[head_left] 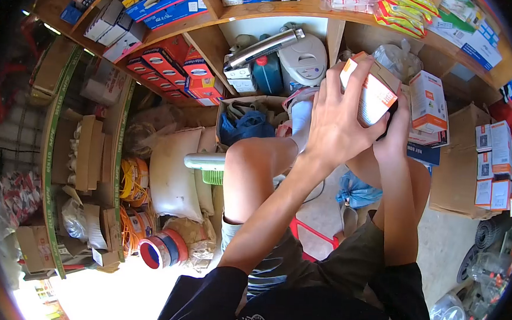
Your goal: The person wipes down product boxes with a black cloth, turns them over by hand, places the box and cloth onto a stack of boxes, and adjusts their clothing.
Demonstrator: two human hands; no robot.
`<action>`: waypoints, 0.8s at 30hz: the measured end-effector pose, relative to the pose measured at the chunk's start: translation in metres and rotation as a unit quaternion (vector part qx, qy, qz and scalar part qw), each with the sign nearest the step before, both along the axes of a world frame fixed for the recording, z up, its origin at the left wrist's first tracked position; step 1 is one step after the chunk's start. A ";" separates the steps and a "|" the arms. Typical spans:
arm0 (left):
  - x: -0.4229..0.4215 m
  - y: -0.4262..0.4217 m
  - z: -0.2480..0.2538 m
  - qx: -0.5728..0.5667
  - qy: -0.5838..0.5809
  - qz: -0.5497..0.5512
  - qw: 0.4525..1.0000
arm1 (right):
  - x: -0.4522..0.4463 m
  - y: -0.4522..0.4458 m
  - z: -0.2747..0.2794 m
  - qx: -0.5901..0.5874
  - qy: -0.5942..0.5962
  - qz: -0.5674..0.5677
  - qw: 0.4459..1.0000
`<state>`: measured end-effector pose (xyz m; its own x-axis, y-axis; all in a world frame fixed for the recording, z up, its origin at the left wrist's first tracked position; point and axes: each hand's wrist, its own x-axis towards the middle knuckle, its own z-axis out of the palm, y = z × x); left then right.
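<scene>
A white and orange cardboard box (pixel 372 98) is held up in front of the shelves, tilted. My left hand (pixel 340 121) grips it, with the fingers over its upper left side and the thumb across the lower front. My right hand (pixel 394 130) closes on the box from the lower right, its fingers partly hidden behind it. Just right of my hands stands another white and orange box (pixel 428 103). Behind them, a clear plastic bag (pixel 398 60) sits in the shelf compartment.
The wooden shelf (pixel 265 13) holds packets and boxes. Beneath it are red boxes (pixel 168 64), a blue-green bottle (pixel 266 72) and a carton with blue cloth (pixel 246 124). White sacks (pixel 176 170) and tape rolls (pixel 165 248) lie left. Small boxes (pixel 495 166) stand right.
</scene>
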<state>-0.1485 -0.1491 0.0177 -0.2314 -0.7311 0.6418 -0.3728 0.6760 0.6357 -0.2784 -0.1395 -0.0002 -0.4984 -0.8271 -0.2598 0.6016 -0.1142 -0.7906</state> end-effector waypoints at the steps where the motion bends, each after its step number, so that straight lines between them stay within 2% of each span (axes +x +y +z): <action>1: -0.001 -0.001 0.000 -0.002 0.006 0.000 1.000 | -0.003 -0.001 -0.004 -0.002 0.003 -0.002 1.000; 4: -0.003 -0.003 -0.002 -0.016 0.041 0.038 0.998 | -0.007 -0.001 -0.011 -0.020 0.017 0.007 1.000; 7: -0.001 -0.002 -0.001 0.022 0.039 0.036 0.998 | -0.005 -0.001 -0.010 -0.015 0.026 -0.002 1.000; 24: 0.002 -0.002 -0.004 0.017 0.040 0.033 0.999 | -0.001 0.003 -0.002 -0.014 0.028 0.006 0.999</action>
<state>-0.1466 -0.1509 0.0138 -0.1311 -0.7648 0.6308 -0.3626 0.6292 0.6875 -0.2794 -0.1367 -0.0020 -0.5016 -0.8395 -0.2091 0.5578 -0.1291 -0.8199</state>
